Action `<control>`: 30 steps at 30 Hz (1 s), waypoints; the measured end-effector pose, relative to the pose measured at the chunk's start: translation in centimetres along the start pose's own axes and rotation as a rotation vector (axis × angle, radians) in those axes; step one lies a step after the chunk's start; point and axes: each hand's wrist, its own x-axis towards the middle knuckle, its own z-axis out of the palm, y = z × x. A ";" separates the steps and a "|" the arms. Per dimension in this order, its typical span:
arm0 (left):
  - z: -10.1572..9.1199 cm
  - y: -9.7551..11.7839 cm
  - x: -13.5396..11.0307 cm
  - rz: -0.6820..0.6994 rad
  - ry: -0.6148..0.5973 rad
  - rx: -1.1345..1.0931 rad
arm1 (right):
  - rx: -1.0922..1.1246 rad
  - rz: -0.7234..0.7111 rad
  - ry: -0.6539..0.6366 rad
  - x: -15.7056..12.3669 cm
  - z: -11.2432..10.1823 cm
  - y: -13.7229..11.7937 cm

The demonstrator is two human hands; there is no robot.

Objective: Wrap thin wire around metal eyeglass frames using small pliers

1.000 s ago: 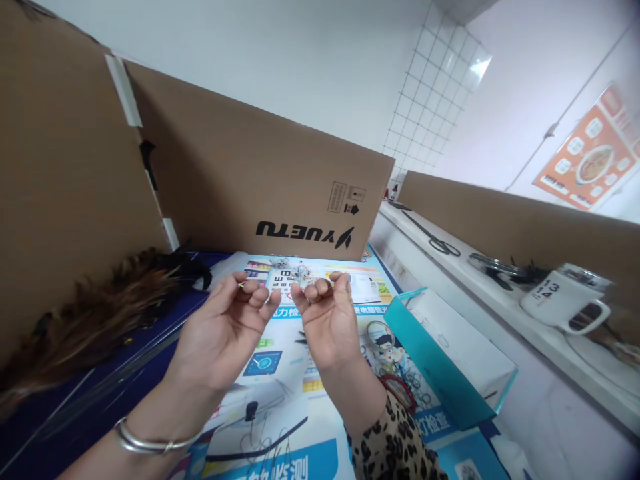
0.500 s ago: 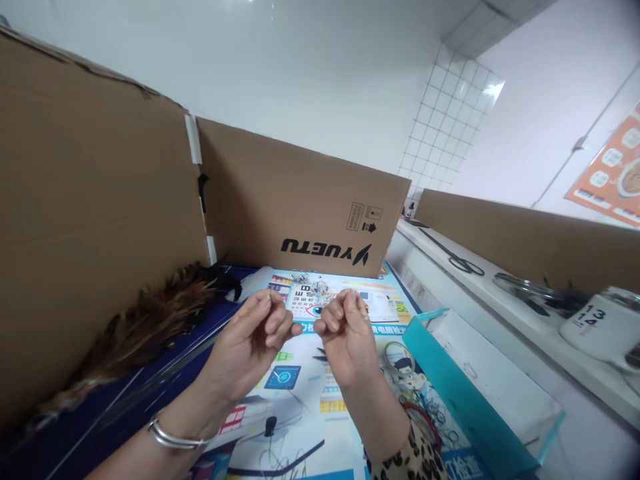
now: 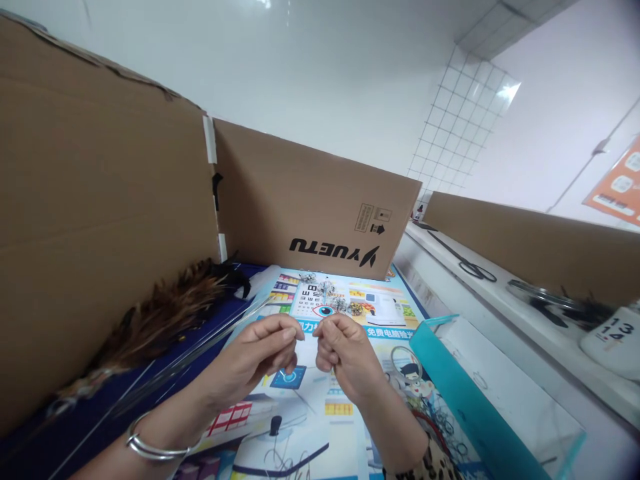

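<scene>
My left hand [image 3: 267, 343] is closed in a pinch, thumb against the index finger, above the printed sheet [image 3: 345, 400]. Facing it across a small gap, my right hand [image 3: 347, 350] pinches the same way. Whatever lies between the fingertips is too fine to make out. Past my hands, a few clusters of silvery twisted wire [image 3: 326, 287] lie on the sheet. Beside my right forearm are a wire coil [image 3: 404, 363] and several small loops of wire [image 3: 450, 420]. More thin bent wires [image 3: 285, 460] lie near the front.
A turquoise open box [image 3: 465, 393] stands to the right. Brown feathers [image 3: 160, 313] lie at left before a cardboard wall [image 3: 100, 200]; another cardboard panel [image 3: 310, 187] closes the back. On the white ledge at right are scissors [image 3: 475, 269] and a mug [image 3: 613, 340].
Both hands have turned at the wrists, bringing the backs of the fingers upward and the pinched fingertips nearer each other. The view has shifted slightly.
</scene>
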 end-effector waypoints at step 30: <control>0.2 -1.6 0.8 0.019 0.236 -0.228 | 0.241 -0.027 0.166 -0.3 -0.1 1.6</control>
